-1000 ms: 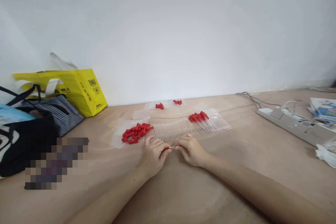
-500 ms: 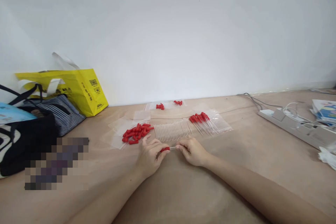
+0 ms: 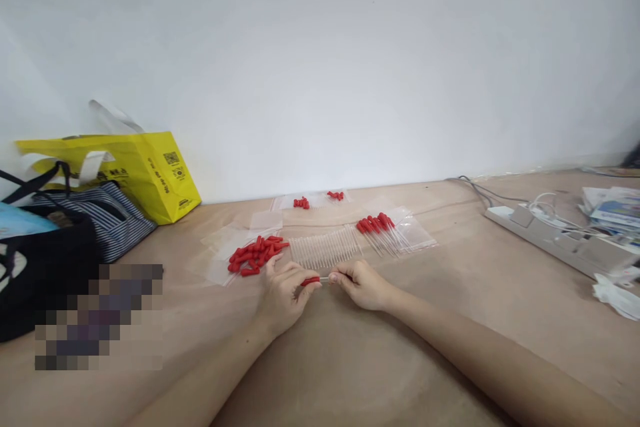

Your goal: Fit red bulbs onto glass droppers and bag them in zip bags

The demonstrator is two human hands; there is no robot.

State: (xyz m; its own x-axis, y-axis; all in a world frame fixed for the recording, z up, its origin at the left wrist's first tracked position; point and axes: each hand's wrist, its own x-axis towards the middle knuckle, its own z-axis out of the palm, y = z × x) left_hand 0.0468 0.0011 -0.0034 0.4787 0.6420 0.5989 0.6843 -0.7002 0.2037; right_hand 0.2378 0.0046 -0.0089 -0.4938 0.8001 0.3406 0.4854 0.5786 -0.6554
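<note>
The left hand (image 3: 280, 293) pinches a small red rubber cap (image 3: 310, 281) between thumb and fingertips, and the right hand (image 3: 363, 283) grips the thin clear plastic tube (image 3: 325, 279) that runs into that cap; the two hands sit close together, knuckles nearly meeting, low over the tan table surface (image 3: 450, 293). The joined piece lies level, its long axis running from 9 o'clock to 3 o'clock, red end toward 9 and the bare clear end hidden inside the right fingers. Just beyond the hands, at 12 o'clock, a row of clear slender tubes (image 3: 325, 249) lies side by side like comb teeth. At 10 o'clock from the hands a loose heap of red rubber caps (image 3: 255, 255) rests on a flat clear plastic bag (image 3: 220, 260). At 1 o'clock a bundle of finished capped tubes (image 3: 377, 225) lies fanned on another glossy clear bag (image 3: 413, 233), red ends toward 10 o'clock. Far off at 9 o'clock stand a yellow paper shopping bag (image 3: 145, 170) and a striped fabric bag (image 3: 110, 217); at 3 o'clock lies a long white power strip (image 3: 560, 243).
</note>
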